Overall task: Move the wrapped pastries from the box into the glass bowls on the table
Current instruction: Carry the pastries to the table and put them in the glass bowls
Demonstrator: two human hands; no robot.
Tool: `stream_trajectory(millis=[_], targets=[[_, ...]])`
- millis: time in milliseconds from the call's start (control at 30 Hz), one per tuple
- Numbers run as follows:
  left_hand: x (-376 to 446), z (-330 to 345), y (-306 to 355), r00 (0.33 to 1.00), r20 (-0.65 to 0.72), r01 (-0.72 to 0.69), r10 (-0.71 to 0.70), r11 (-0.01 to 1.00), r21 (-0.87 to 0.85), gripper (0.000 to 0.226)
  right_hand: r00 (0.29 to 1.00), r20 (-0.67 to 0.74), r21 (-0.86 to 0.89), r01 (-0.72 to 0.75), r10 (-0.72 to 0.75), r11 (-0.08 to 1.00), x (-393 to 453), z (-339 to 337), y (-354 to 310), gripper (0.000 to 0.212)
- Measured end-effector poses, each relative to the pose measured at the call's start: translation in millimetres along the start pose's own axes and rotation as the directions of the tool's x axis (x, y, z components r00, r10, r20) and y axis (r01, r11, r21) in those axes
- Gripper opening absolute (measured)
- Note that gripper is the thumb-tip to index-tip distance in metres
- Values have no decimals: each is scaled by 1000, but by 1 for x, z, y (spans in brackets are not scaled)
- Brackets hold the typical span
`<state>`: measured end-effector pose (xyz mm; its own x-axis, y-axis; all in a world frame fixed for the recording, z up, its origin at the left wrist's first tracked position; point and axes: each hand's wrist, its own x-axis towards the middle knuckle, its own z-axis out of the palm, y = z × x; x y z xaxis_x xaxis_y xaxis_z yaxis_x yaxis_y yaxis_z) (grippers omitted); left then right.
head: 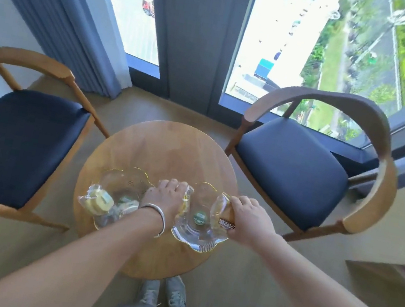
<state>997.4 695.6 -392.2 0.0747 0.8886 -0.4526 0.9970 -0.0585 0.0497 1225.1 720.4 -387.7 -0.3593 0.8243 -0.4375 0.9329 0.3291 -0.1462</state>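
I'm at the drop: left hand [170, 193] and right hand [247, 215] each grip a pastry over the right bowl [195, 233] (left bowl [120, 185] already stocked); next, let go.

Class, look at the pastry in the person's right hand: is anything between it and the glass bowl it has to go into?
Nothing visible. The right hand holds a wrapped pastry right at the rim of the right bowl, whose middle is open. The left hand holds another pastry at the bowl's far-left edge, not in the path.
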Motion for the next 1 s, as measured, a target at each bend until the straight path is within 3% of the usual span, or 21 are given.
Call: stream_trajectory(millis=[300,633,800,1000], targets=[[16,19,-1,992,70,-105,102,994,34,90,995,67,35,-75,72,997,-7,33,-15,74],[40,67,14,975,166,-147,146,989,-6,84,983,183,60,-35,23,998,20,84,-16,66],[66,100,18,964,209,-165,162,986,-2,84,976,219,66,-11,-4,998,48,115,-11,74],[85,134,28,956,238,-197,174,977,77,59,965,259,67,30,-47,997,73,150,-2,65]])
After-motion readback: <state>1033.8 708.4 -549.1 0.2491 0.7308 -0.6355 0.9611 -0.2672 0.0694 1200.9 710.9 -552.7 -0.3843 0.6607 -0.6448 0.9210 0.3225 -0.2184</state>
